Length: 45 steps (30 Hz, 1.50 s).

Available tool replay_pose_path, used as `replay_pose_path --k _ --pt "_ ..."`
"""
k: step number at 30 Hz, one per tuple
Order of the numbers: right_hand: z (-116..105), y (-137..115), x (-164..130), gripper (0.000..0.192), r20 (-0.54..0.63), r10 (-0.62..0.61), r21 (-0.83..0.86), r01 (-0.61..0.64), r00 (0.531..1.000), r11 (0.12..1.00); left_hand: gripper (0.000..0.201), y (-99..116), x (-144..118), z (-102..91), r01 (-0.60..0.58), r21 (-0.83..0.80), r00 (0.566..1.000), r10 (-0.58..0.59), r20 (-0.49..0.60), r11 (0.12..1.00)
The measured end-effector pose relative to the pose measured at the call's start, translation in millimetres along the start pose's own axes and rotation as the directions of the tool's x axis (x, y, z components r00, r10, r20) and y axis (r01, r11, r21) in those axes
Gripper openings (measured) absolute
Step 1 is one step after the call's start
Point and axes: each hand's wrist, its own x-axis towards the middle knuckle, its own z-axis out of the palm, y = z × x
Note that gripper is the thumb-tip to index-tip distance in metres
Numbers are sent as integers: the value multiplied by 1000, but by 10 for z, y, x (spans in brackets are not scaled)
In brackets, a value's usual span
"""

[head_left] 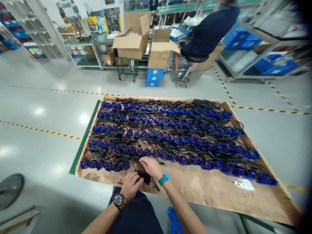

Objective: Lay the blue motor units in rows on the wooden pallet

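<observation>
At the near edge of a shallow wooden tray (195, 185), my left hand (131, 186) curls its fingers on the left side of a dark blue-black housing (146, 178). Beyond that housing, my right hand (151, 167) is closed with its fingertips down on a black cable (133, 165). Its exact grip is partly hidden by the hand. Several round blue housings (117, 167) with coloured wires inside stand in rows, with bundles of black cable (98, 151) lying between them. A loose cable end (155, 184) sticks out beside my right wrist.
White paper (244, 184) lies in the tray's near right part. Behind the tray, a person (209, 31) sits on a stool (181, 79) near open cardboard boxes (130, 42) and a blue crate (154, 77). A blue stool (174, 221) is by my legs.
</observation>
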Motion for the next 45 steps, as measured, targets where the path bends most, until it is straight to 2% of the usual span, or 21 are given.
replay_pose_path --k 2,3,5,6,7,10,12,14,18,21,23,25,28,31,34,36,38,41,43,45 --pt "80 64 -173 35 -188 35 94 -18 982 995 30 -25 32 -2 14 3 1000 -14 -14 1000" --pt "150 79 -280 36 -308 64 133 -24 949 991 29 -39 43 -1 26 8 1000 -26 -13 1000" --pt "340 67 -512 35 -508 119 171 -35 853 985 28 -66 55 5 55 29 998 -55 1 998" --pt "451 42 -623 36 -558 131 164 -45 819 985 28 -81 58 10 67 43 998 -68 9 997" --pt "566 9 -719 39 -576 128 151 -48 807 987 28 -97 62 16 74 57 997 -75 14 996" --pt "880 -99 -839 55 -537 43 64 -9 843 998 27 -167 91 34 98 90 995 -99 11 991" --pt "1013 -140 -759 60 -516 -23 0 27 857 1000 27 -230 134 38 119 109 993 -121 9 987" --pt "1058 -152 -602 63 -526 -38 -33 24 850 999 26 -298 189 29 132 138 990 -137 28 982" --pt "962 -140 -410 62 -545 4 -9 -11 839 1000 27 -368 277 -20 93 172 990 -110 92 981" --pt "901 -116 -581 55 -599 58 52 -34 798 998 32 -310 284 -49 11 155 991 -31 128 988" --pt "910 -77 -794 39 -635 104 87 -62 766 994 37 -231 266 -52 -64 131 986 43 162 989" --pt "927 -13 -981 25 -597 84 71 -51 798 996 42 -150 246 -40 -115 111 973 89 215 987" --pt "882 121 -1062 29 -489 47 -27 -69 871 997 50 -72 238 -10 -117 127 956 76 285 985" --pt "708 265 -909 32 -491 107 -66 -159 865 985 56 -65 255 -3 -117 135 947 69 313 984" --pt "508 355 -732 34 -499 140 -8 -166 855 986 53 -109 257 -51 -131 119 946 89 311 984" --pt "439 339 -682 31 -514 127 38 -125 848 991 49 -168 236 -114 -78 142 964 38 265 987" --pt "445 244 -677 30 -541 82 55 -62 837 997 44 -256 203 -187 49 182 981 -82 178 982" --pt "553 -6 -654 35 -539 -33 13 47 842 999 41 -427 150 -279 230 232 963 -255 85 945" --pt "648 -181 -591 41 -502 -80 -28 76 861 997 42 -536 118 -310 251 244 955 -281 98 937" --pt "734 -313 -504 47 -478 -70 -64 45 876 997 42 -619 88 -317 201 219 961 -236 145 955"
